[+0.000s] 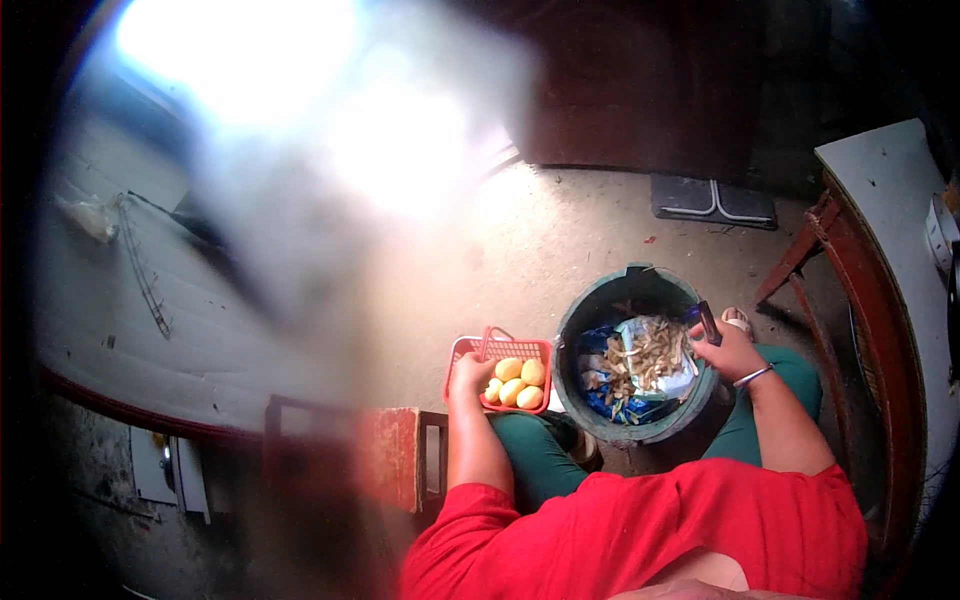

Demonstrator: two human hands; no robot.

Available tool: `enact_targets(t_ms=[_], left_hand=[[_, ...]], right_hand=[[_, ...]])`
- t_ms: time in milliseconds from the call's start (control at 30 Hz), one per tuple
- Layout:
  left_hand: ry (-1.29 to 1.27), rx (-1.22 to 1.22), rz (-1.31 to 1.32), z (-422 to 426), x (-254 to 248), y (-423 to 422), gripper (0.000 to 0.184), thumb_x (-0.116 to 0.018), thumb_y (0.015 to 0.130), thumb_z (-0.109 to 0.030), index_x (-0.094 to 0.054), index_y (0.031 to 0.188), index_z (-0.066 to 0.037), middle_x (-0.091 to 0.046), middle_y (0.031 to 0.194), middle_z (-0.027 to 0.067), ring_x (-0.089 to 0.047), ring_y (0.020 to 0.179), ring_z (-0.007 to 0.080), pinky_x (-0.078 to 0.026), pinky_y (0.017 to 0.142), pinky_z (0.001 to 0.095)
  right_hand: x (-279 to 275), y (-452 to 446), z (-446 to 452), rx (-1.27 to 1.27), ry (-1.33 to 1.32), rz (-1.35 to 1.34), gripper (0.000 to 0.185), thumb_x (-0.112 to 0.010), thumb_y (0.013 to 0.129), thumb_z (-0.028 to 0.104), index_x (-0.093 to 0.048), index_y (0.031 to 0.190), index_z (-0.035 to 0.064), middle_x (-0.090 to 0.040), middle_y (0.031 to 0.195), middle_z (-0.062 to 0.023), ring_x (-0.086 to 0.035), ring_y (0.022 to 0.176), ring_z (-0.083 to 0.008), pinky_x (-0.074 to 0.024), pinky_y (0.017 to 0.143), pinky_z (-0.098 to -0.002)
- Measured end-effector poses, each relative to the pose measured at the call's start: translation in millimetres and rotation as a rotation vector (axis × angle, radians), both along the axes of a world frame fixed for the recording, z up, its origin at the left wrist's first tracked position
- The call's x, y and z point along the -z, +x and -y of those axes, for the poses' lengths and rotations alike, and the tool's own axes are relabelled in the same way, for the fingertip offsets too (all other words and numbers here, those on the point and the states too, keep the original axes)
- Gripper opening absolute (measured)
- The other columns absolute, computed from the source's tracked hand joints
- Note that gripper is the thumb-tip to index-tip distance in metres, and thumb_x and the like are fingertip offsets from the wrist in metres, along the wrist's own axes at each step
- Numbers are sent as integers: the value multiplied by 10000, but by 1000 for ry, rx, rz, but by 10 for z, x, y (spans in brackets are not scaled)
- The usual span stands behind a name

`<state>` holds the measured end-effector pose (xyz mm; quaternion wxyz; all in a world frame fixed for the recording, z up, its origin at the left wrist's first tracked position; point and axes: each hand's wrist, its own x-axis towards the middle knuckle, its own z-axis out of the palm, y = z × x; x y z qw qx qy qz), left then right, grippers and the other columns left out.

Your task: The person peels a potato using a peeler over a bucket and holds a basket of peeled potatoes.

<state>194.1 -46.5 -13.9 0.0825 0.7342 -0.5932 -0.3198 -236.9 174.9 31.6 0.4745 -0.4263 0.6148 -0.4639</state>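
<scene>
My left hand (472, 376) is closed at the left side of a small red plastic basket (525, 348), its fingers near the red handle and rim. Several peeled, yellow potatoes (509, 368) lie in the basket beside the fingers. Over the right rim of a dark green bin (572, 400), my right hand (732, 355) grips a tool with a dark handle (709, 322); its working end cannot be made out. Inside the bin, brownish peelings (655, 355) lie on blue and white plastic wrapping. The bin stands between my knees.
At left is a large pale tabletop (220, 370) with a reddish edge. A wooden stool (400, 455) stands near my left leg. On the right are a wooden-framed table (885, 360) and a dark folded item (690, 200) on the floor. Glare blurs the upper left.
</scene>
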Motion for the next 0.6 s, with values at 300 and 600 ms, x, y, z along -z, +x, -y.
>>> enact_targets(t_ms=[300,600], left_hand=[[70,-24,-21,-108,-247,-102,271,-661,769,-274,-621,898,-40,-583,630,58,-545,478,144,-457,421,286],[6,-42,-55,-56,-56,25,298,-639,737,-261,-608,844,16,-612,670,110,-585,537,174,-456,479,314]], right_hand=[[-89,164,127,-118,70,372,159,-609,835,187,-586,886,38,-612,721,-33,-570,610,-109,-462,570,-242],[-214,477,463,-237,89,547,138,-604,821,163,-579,863,35,-632,777,-65,-585,667,-138,-473,624,-268]])
